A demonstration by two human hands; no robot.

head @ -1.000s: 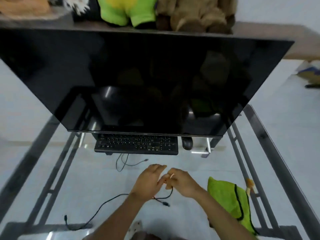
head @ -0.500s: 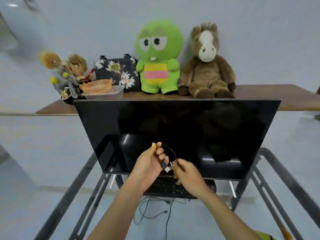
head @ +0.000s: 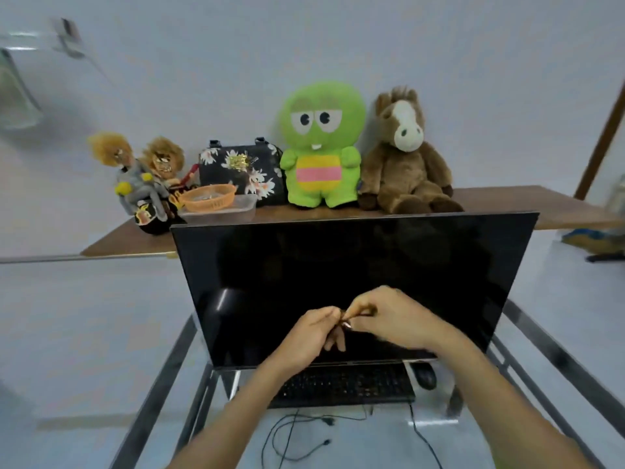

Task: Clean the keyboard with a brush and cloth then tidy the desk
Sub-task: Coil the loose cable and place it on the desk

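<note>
Pale wall and a wooden shelf of plush toys back the glass desk. Since half a second ago the camera has tilted higher; both hands now meet before the dark monitor. Left hand and right hand pinch something small, blurred beyond telling. The keyboard lies under the monitor's edge, partly hidden by the left forearm.
</note>
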